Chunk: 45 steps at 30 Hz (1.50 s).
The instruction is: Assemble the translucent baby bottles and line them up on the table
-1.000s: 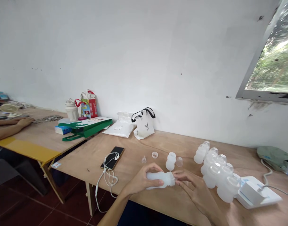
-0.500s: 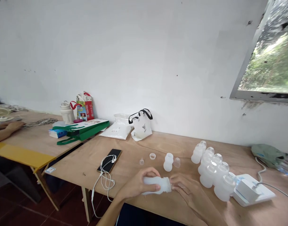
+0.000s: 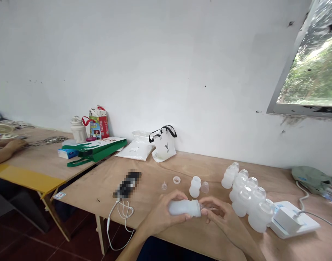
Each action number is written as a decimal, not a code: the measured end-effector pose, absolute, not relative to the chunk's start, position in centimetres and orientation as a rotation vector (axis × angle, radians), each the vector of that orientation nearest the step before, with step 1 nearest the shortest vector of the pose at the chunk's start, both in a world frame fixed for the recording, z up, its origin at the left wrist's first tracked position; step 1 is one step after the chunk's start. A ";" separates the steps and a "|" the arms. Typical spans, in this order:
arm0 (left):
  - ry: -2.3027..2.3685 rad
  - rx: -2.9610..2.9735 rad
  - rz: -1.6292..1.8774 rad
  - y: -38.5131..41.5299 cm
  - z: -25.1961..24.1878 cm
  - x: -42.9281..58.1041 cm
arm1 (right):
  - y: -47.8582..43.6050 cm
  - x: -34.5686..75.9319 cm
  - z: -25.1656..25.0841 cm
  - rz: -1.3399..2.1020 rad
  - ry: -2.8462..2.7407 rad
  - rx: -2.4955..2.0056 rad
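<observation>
Near the table's front edge, my left hand (image 3: 166,212) is wrapped round a frosted white bottle (image 3: 184,208) lying sideways, its neck to the right. The fingers of my right hand (image 3: 218,214) are pinched at the bottle's mouth, on a small clear piece that is partly hidden. Beyond them an open frosted bottle (image 3: 194,187) stands upright beside a clear dome cap (image 3: 205,187). A white ring (image 3: 176,180) and a clear nipple (image 3: 164,185) lie to its left.
Several capped bottles (image 3: 244,199) stand at the right, beside a white box (image 3: 290,221) with a cable. A pixelated dark phone (image 3: 127,184) with white cords lies left. White bags (image 3: 164,148) rest near the wall. Another person's hand (image 3: 16,145) is far left.
The held bottle has moved slightly right and up with my left hand. The fingers of my right hand have curled in closer at its mouth. The view has shifted slightly.
</observation>
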<state>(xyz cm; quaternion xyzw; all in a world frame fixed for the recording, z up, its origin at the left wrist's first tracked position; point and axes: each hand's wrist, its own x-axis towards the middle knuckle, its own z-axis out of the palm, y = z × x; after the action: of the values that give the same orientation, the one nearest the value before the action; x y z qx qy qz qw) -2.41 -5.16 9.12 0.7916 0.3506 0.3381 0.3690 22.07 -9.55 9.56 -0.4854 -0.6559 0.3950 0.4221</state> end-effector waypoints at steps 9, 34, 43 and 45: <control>1.043 2.114 0.828 -5.6 9.3 -2.3 | -8.5 20.3 7.3 0.703 -1.643 -1.428; 0.826 2.108 0.994 -5.2 9.7 -2.7 | -8.9 18.9 6.6 0.930 -1.505 -1.219; 0.721 1.839 0.933 -4.8 9.2 -2.3 | -9.2 20.2 6.0 0.406 -1.697 -1.200; 0.765 1.954 0.996 -4.9 9.0 -2.2 | -9.2 19.9 5.8 0.514 -1.621 -1.224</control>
<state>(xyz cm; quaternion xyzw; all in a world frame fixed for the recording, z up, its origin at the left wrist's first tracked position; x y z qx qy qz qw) -2.17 -4.87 9.00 0.7716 0.3023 0.3933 0.3982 19.90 -9.15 5.82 -0.5061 -0.6701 0.2126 0.4997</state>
